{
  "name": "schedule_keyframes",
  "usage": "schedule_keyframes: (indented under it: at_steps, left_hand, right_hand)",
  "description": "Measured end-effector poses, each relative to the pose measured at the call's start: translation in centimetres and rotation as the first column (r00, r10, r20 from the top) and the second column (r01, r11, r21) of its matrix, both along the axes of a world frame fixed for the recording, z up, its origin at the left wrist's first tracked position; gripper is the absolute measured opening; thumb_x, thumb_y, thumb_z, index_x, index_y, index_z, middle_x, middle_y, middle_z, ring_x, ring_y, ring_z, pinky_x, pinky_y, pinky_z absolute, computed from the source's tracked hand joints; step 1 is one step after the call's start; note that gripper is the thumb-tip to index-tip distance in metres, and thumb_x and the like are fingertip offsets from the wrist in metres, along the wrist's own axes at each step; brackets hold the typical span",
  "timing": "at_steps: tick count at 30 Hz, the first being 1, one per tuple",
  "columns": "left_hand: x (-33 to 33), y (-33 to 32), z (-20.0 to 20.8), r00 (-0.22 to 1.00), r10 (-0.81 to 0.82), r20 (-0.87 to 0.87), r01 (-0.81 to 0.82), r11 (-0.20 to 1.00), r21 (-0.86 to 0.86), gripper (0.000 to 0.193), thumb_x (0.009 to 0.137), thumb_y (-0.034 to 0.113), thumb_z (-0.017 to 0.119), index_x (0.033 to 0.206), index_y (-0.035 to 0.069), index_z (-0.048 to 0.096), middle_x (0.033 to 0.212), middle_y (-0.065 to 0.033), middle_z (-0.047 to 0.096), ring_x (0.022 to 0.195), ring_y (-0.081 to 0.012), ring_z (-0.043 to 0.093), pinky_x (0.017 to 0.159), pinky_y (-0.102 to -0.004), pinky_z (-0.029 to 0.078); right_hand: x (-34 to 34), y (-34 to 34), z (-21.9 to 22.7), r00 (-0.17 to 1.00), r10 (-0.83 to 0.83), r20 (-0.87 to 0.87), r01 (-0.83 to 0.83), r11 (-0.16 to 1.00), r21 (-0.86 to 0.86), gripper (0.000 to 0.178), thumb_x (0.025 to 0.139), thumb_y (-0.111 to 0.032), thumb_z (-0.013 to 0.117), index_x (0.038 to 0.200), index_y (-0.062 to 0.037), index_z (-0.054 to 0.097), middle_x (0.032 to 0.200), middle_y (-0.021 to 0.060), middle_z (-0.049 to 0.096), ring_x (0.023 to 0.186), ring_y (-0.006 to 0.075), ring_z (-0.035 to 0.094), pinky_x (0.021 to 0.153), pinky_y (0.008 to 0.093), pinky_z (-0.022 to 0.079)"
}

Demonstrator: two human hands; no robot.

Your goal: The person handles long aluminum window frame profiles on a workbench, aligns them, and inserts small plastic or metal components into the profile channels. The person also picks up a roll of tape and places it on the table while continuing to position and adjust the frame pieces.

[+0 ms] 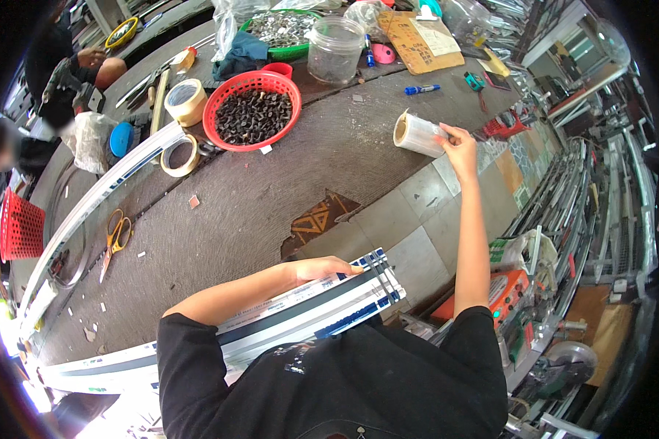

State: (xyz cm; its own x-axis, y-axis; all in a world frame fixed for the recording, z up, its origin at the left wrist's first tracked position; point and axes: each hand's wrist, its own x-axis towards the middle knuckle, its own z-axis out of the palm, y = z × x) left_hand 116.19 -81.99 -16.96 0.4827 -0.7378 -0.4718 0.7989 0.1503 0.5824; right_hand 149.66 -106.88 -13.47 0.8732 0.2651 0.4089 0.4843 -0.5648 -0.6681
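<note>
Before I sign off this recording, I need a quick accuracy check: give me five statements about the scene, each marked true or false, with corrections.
1. The right hand holds a roll of film. True.
2. The left hand holds the scissors. False: it is on the bundle of white strips; the scissors lie on the table.
3. The round red basket on the table contains small black parts. True.
4. The clear jar stands left of that basket. False: the clear jar stands to its right.
5. A blue marker lies on the table. True.
</note>
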Motion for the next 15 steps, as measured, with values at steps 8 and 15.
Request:
schedule_keyframes:
  at_steps: [8, 15]
  left_hand:
    - [-0.1, -0.1, -0.4, 1.0, 0.025, 0.018, -0.025, 1.0, -0.007, 0.043, 0.099, 0.042, 0.058, 0.112, 0.003, 0.069, 0.099, -0.0033, 0.071, 0.083, -0.0085, 0.066, 0.071, -0.025, 0.054]
    - [-0.2, -0.1, -0.7, 0.998, 0.055, 0.013, -0.056, 0.998, 0.031, 0.042, 0.098, 0.042, 0.059, 0.11, 0.003, 0.069, 0.095, -0.0037, 0.07, 0.08, -0.0089, 0.066, 0.069, -0.0252, 0.054]
  right_hand:
    - [-1.6, 0.5, 1.3, 0.988, 0.024, 0.155, -0.031, 0.998, 0.046, 0.013, 0.084, -0.004, 0.075, 0.096, 0.0003, 0.076, 0.096, 0.0114, 0.071, 0.086, 0.02, 0.071, 0.071, 0.0305, 0.054]
    - [-1.9, 0.8, 1.6, 0.888, 0.155, 0.432, -0.064, 0.974, -0.217, 0.009, 0.087, -0.006, 0.069, 0.094, -0.0002, 0.066, 0.096, 0.0124, 0.069, 0.085, 0.0336, 0.068, 0.073, 0.0391, 0.055]
